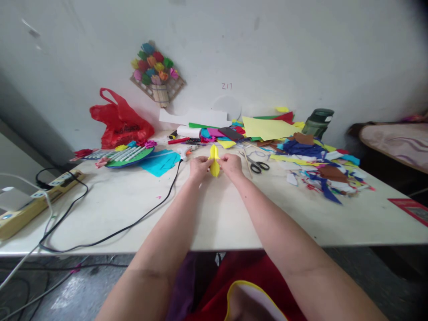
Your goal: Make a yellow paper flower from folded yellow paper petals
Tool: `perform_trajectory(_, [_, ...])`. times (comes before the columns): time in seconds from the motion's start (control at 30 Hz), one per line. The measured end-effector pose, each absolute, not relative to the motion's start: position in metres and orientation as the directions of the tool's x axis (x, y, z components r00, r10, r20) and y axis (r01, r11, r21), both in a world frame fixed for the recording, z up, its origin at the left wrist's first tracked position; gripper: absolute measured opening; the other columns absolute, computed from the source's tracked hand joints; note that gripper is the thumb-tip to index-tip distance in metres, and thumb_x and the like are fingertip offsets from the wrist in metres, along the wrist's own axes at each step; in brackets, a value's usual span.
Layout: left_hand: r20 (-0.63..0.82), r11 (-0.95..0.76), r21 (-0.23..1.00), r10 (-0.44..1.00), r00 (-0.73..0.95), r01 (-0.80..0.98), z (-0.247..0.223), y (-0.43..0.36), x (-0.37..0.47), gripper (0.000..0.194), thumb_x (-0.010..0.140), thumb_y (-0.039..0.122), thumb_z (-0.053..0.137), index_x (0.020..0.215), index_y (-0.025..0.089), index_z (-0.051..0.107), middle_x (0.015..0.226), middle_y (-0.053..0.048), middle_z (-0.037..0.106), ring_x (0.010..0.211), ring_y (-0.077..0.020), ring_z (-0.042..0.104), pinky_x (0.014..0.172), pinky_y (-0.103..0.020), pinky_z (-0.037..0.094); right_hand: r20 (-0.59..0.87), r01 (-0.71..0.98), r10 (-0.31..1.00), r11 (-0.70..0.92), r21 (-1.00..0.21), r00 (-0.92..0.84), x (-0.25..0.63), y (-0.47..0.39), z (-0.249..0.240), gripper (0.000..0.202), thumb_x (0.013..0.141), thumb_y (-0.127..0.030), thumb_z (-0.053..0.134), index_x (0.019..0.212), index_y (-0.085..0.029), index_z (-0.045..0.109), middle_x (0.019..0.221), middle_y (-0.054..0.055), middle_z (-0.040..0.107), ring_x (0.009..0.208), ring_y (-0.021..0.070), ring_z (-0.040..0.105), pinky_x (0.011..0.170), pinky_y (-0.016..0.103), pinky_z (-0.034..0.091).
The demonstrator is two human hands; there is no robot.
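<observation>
A folded yellow paper piece, long and pointed at its lower end, is held upright between both hands over the middle of the white table. My left hand pinches its left side, and my right hand pinches its right side. Just beyond my left hand lies a glue gun with a black cord. To the right of my right hand rest black-handled scissors and a thin wooden stick.
A scrap pile covers the table's right side, near a dark green bottle. At left are a red plastic bag, blue sheets, a round flower-trimmed craft and a power strip. The cord crosses the front left.
</observation>
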State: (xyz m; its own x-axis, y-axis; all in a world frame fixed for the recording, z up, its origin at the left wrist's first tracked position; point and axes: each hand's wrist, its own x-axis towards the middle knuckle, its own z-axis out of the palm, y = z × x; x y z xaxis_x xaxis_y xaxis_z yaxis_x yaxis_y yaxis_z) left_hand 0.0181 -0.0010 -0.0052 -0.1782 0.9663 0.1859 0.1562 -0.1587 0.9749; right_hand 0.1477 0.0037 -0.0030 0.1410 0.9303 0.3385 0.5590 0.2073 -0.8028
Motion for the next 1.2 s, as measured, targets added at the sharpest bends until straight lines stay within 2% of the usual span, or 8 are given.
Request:
perform_trajectory(0.33, [0.258,-0.193,0.944,0.937,-0.235,0.268,-0.0162,0.0067,0.0212,0.015,0.061,0.031,0.067,0.063,0.016,0.067,0.057,-0.001,0.061,0.059,-0.0148,0.055,0.054,-0.024,0.039,0.382,0.605,0.917,0.242,-0.759,0.112,0.1446,0.0026,-0.0051,0.014,0.072,-0.028,0.059,0.068,-0.018,0.068,0.063,0.002,0.065,0.065,0.0166,0.061,0.061,0.025,0.043])
perform_trajectory(1.2, [0.299,-0.211,0.914,0.927,-0.226,0.347,-0.0137,0.0059,0.0229,0.013,0.063,0.028,0.065,0.064,0.016,0.069,0.059,-0.003,0.062,0.064,-0.0182,0.058,0.058,-0.025,0.044,0.41,0.652,0.908,0.257,-0.713,0.09,0.1426,-0.0051,0.0009,0.018,0.075,-0.026,0.056,0.068,-0.017,0.07,0.065,0.004,0.067,0.064,0.016,0.059,0.064,0.025,0.042])
